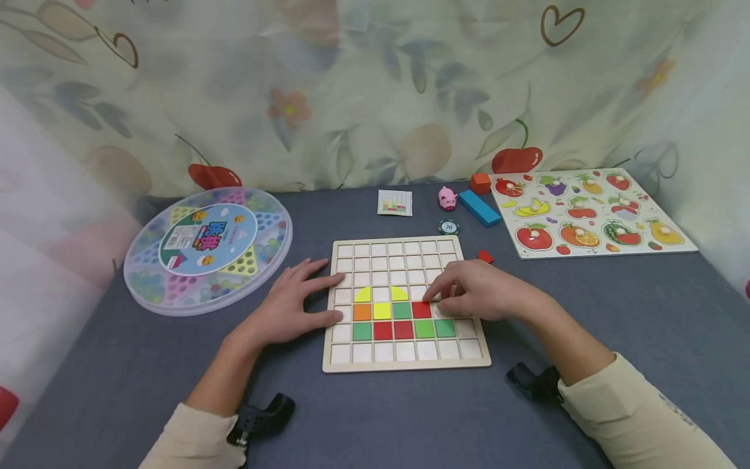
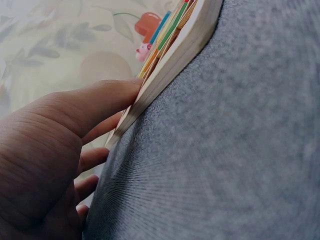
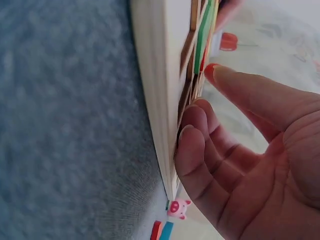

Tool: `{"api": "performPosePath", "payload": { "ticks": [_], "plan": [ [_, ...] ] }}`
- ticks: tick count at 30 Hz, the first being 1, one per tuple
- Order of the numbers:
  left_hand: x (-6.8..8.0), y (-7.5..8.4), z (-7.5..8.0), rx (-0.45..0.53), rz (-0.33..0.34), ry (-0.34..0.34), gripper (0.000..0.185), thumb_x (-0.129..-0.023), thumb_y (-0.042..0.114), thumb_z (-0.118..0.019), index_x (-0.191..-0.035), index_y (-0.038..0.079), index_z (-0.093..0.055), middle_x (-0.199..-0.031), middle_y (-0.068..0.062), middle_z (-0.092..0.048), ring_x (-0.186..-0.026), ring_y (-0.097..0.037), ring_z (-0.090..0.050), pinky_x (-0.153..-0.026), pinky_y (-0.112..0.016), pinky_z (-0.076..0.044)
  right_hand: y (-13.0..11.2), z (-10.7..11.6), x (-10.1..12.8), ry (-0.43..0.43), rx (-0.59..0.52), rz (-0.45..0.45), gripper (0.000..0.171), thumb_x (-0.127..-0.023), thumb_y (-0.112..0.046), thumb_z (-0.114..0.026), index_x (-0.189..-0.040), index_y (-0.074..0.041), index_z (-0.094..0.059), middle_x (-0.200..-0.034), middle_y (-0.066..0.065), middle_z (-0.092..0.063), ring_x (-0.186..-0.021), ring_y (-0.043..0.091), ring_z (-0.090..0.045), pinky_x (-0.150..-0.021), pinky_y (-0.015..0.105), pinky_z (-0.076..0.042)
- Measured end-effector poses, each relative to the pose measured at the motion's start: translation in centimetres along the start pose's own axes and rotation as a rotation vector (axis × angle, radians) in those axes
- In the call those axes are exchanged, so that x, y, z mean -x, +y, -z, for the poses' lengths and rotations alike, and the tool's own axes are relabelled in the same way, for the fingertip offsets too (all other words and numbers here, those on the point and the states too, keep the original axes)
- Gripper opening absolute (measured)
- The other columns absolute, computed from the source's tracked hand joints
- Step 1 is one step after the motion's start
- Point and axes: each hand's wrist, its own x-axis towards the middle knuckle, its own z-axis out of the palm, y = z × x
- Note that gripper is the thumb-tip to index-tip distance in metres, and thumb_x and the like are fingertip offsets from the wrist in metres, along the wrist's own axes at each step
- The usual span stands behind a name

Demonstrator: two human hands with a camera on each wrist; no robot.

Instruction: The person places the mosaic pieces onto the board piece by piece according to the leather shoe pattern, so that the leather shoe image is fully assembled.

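A wooden grid board (image 1: pixel 407 367) lies flat on the table, with coloured tiles in several of its cells. My left hand (image 1: pixel 287 306) rests at the board's left edge, thumb and index finger touching the rim and the fingers spread. Over the right half is my right hand (image 1: pixel 480 290), its fingertips beside a red square tile (image 1: pixel 421 309). At the tip of the right thumb a small red piece (image 3: pixel 208 71) shows, pinched against a finger mostly hidden behind the thumb. Yellow quarter-round tiles (image 1: pixel 399 294) sit above the rows of squares.
Behind the board lie a pattern card (image 1: pixel 395 202), a pink pig (image 1: pixel 447 198), a poker chip (image 1: pixel 449 227), a blue block (image 1: pixel 479 208), an orange block (image 1: pixel 480 183) and a red piece (image 1: pixel 485 256). A round game box (image 1: pixel 281 260) stands left, a fruit puzzle board (image 1: pixel 609 251) right.
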Motion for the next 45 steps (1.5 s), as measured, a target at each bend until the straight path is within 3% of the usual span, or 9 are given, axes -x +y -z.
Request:
{"api": "performPosePath", "payload": {
  "ticks": [8,14,21,25,29,38,45],
  "plan": [
    [-0.3,0.4,0.1,-0.002,-0.001,-0.012,0.072,-0.092,0.046,-0.075,-0.156,0.026,-0.050,-0.170,-0.011,-0.027,-0.160,-0.041,-0.009,-0.126,-0.066,-0.008,1.6,1.5,1.1,0.160,0.035,-0.064,0.026,-0.091,-0.017,-0.079,-0.117,-0.015,-0.078,-0.102,0.004,-0.068,-0.087,0.020,-0.057,-0.069,0.032,-0.051],
    [-0.2,0.3,0.2,-0.003,0.014,-0.016,0.072,-0.092,0.046,-0.075,-0.156,0.026,-0.050,-0.170,-0.010,-0.027,-0.160,-0.041,-0.009,-0.125,-0.067,-0.009,3.3,2.7,1.4,0.238,0.101,-0.129,0.030,-0.092,-0.015,-0.078,-0.122,-0.011,-0.075,-0.108,0.009,-0.068,-0.097,0.025,-0.057,-0.073,0.033,-0.051],
    [-0.1,0.3,0.2,0.002,0.016,-0.016,0.071,-0.092,0.046,-0.074,-0.155,0.026,-0.050,-0.170,-0.010,-0.027,-0.160,-0.041,-0.009,-0.125,-0.067,-0.009,4.9,3.8,1.4,0.231,0.218,-0.194,0.043,-0.092,-0.014,-0.076,-0.133,-0.003,-0.067,-0.117,0.024,-0.065,-0.105,0.037,-0.058,-0.084,0.050,-0.055],
    [-0.1,0.4,0.2,0.008,0.003,-0.018,0.071,-0.092,0.045,-0.075,-0.156,0.025,-0.050,-0.170,-0.011,-0.027,-0.160,-0.042,-0.009,-0.125,-0.067,-0.009,5.6,3.9,1.0,0.216,0.252,-0.192,0.050,-0.092,-0.014,-0.075,-0.138,0.000,-0.062,-0.107,0.021,-0.063,-0.098,0.034,-0.056,-0.078,0.045,-0.053],
    [-0.1,0.4,0.2,0.010,-0.003,-0.014,0.071,-0.092,0.045,-0.075,-0.155,0.025,-0.050,-0.170,-0.011,-0.027,-0.160,-0.042,-0.009,-0.126,-0.065,-0.007,6.0,3.9,0.4,0.223,0.295,-0.183,0.042,-0.093,-0.012,-0.075,-0.132,0.001,-0.068,-0.099,0.014,-0.065,-0.093,0.029,-0.056,-0.073,0.039,-0.051],
    [0.0,0.3,0.2,0.003,0.005,-0.010,0.071,-0.092,0.045,-0.075,-0.156,0.025,-0.050,-0.170,-0.011,-0.027,-0.160,-0.041,-0.009,-0.126,-0.065,-0.008,5.6,4.2,0.2,0.253,0.273,-0.201,0.018,-0.090,-0.014,-0.079,-0.099,-0.003,-0.068,-0.088,0.010,-0.066,-0.082,0.025,-0.057,-0.069,0.035,-0.050],
    [0.1,0.0,0.2,0.005,0.001,-0.008,0.071,-0.092,0.044,-0.075,-0.156,0.024,-0.050,-0.170,-0.012,-0.027,-0.160,-0.042,-0.010,-0.125,-0.066,-0.009,4.3,3.3,0.4,0.307,0.201,-0.168,0.011,-0.092,-0.016,-0.078,-0.100,-0.008,-0.075,-0.088,0.006,-0.071,-0.081,0.022,-0.059,-0.069,0.032,-0.049]
  ]
}}
